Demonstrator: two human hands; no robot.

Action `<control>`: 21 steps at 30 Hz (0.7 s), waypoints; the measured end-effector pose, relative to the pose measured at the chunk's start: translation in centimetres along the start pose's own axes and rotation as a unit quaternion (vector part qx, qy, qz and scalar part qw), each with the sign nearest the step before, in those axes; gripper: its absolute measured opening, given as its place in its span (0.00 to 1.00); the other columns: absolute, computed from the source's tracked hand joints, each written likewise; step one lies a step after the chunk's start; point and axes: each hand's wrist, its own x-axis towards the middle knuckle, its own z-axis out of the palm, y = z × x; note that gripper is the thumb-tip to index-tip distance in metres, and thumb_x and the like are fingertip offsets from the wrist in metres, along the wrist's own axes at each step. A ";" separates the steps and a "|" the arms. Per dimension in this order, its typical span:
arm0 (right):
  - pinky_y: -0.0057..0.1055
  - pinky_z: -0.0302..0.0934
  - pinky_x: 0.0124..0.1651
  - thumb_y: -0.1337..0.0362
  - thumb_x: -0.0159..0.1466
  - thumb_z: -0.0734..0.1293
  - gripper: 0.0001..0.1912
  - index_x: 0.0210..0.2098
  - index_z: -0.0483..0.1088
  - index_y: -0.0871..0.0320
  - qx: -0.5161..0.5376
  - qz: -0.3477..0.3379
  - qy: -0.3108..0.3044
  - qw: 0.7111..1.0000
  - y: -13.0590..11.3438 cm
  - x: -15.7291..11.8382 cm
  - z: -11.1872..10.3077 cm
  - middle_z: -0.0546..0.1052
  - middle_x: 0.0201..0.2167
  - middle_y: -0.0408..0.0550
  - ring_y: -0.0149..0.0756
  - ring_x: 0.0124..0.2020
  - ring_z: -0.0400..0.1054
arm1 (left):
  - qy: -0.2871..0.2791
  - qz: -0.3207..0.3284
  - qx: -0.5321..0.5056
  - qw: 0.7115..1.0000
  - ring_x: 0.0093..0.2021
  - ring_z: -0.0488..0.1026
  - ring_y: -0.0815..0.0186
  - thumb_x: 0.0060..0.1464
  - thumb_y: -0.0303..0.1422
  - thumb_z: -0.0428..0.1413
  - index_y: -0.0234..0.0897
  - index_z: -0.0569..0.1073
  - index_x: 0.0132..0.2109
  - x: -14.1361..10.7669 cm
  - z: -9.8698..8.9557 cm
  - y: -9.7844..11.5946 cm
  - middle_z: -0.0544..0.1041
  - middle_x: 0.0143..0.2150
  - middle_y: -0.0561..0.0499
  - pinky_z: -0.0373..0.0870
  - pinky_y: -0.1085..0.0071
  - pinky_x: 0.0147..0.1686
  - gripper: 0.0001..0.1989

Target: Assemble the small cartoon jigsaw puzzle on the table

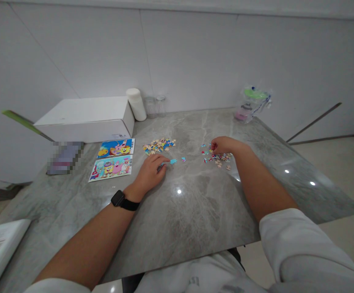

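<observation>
"Each grip?"
"Right hand (222, 144) pinched at the right pile (223, 158), left hand (151, 171) half-curled by blue pieces (173, 161); can't tell if either grasps anything."
"The left pile (160, 145)?"
"Like the right, in from the worktop (192, 219)'s back edge, with cards (111, 167) nearer the left edge."

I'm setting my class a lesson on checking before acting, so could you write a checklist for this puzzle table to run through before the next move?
1. Picture cards face up: ok, both show their pictures.
2. All puzzle pieces face up: not ok, several in the left pile show plain backs.
3. Right hand at the right pile: ok.
4. Right fingertips gripping a piece: cannot tell, too small.
5. Left hand near the light-blue piece: ok.
6. Glasses apart from the pieces: ok, near the wall.
</observation>
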 end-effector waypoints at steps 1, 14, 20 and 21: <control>0.29 0.63 0.37 0.67 0.57 0.74 0.09 0.38 0.82 0.54 0.002 0.000 -0.003 1.000 0.1 0.0 0.0 0.85 0.37 0.47 0.39 0.38 0.77 | 0.000 0.000 0.001 1.000 0.52 0.75 0.56 0.66 0.29 0.53 0.40 0.78 0.52 0.0 0.0 0.0 0.79 0.50 0.44 0.73 0.54 0.57 0.12; 0.30 0.64 0.49 0.62 0.66 0.68 0.12 0.46 0.81 0.55 0.042 0.000 0.225 0.974 -1.2 2.1 1.7 0.84 0.47 0.52 0.40 0.47 0.75 | 0.008 0.004 -0.004 1.000 0.52 0.75 0.57 0.66 0.29 0.53 0.40 0.78 0.52 0.0 0.1 -0.1 0.79 0.50 0.44 0.72 0.55 0.57 0.12; 0.30 0.64 0.43 0.59 0.65 0.71 0.10 0.43 0.82 0.54 0.060 -0.002 0.144 0.988 0.8 0.0 -0.4 0.85 0.41 0.48 0.39 0.41 0.77 | 0.006 -0.004 -0.004 1.000 0.54 0.75 0.56 0.66 0.30 0.54 0.41 0.78 0.52 -0.1 0.3 -0.3 0.79 0.51 0.45 0.72 0.54 0.58 0.12; 0.29 0.64 0.41 0.58 0.63 0.72 0.10 0.41 0.82 0.54 0.054 0.000 0.105 0.993 1.2 -0.5 -0.9 0.85 0.40 0.48 0.39 0.39 0.77 | 0.006 -0.005 -0.004 1.000 0.54 0.75 0.56 0.66 0.30 0.54 0.41 0.78 0.52 -0.1 0.3 -0.4 0.79 0.51 0.45 0.72 0.54 0.58 0.12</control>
